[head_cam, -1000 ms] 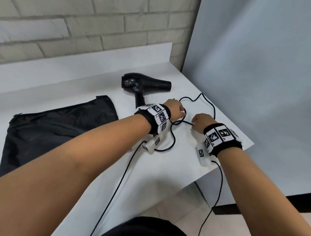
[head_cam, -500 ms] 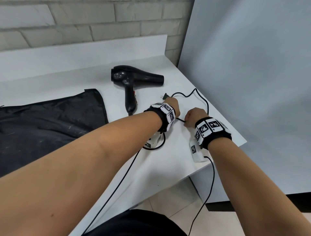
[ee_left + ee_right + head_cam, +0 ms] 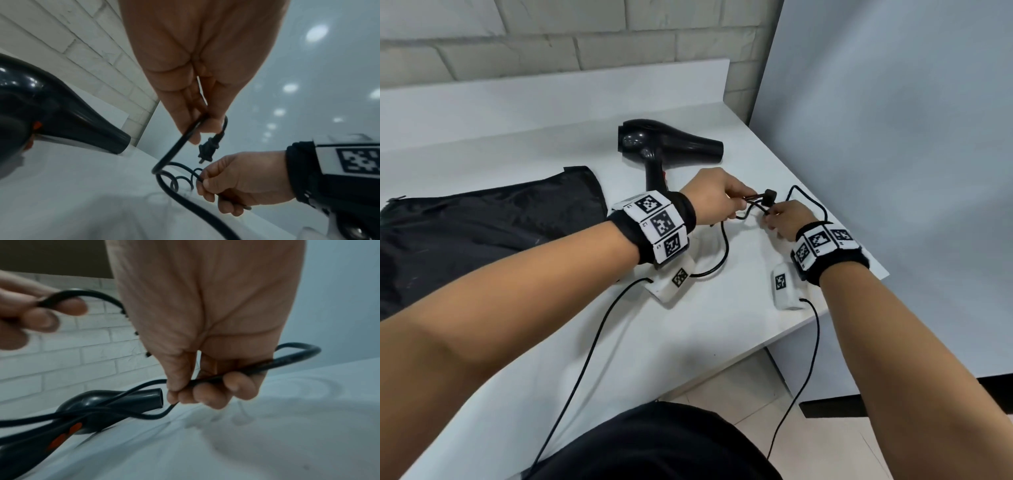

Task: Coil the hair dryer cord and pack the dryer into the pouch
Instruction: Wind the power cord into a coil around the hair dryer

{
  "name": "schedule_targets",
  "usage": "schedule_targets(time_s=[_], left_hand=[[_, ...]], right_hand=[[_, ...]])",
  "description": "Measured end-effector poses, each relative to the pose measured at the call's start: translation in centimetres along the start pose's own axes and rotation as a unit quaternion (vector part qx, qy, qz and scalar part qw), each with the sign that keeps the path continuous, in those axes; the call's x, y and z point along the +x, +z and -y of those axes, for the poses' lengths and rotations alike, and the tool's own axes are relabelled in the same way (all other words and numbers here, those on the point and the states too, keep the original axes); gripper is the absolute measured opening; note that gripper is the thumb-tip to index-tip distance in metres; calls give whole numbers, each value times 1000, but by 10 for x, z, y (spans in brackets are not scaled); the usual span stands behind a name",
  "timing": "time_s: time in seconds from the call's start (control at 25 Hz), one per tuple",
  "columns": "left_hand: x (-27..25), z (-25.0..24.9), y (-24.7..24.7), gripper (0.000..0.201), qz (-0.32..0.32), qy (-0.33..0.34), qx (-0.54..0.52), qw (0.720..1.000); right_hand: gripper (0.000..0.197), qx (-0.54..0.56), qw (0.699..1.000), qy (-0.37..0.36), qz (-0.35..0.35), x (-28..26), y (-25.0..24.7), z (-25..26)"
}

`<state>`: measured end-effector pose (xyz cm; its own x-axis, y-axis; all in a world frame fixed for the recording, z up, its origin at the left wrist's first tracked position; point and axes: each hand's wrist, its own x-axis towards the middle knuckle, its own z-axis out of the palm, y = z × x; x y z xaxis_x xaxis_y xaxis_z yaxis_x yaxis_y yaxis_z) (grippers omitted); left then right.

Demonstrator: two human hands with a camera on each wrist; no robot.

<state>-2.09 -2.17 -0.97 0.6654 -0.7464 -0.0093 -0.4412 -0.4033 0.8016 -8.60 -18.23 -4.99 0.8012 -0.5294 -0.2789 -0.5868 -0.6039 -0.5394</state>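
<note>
The black hair dryer lies on the white table, nozzle pointing right; it also shows in the left wrist view and the right wrist view. Its black cord runs in loops in front of it. My left hand pinches the cord just behind the plug, which hangs free. My right hand grips a further stretch of cord close by. The black pouch lies flat at the left.
A brick wall stands behind the table, a grey panel to the right. The table's right edge runs close to my right wrist. Thin sensor cables trail from both wristbands off the front edge.
My left hand has lifted the plug end off the table and holds it up. My right hand has closed in beside it, gripping the cord. The cord loop at the right has shrunk.
</note>
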Motion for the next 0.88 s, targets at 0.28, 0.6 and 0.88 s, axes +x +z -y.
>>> schedule_targets(time_s=[0.28, 0.6, 0.88], left_hand=[[-19, 11, -1, 26, 66, 15, 128, 989], [-7, 14, 11, 23, -24, -18, 44, 999], [-3, 25, -14, 21, -90, -49, 35, 994]], right_hand=[[11, 133, 991, 22, -5, -22, -14, 3], [31, 217, 962, -111, 119, -45, 3, 15], [25, 243, 965, -99, 13, -45, -2, 6]])
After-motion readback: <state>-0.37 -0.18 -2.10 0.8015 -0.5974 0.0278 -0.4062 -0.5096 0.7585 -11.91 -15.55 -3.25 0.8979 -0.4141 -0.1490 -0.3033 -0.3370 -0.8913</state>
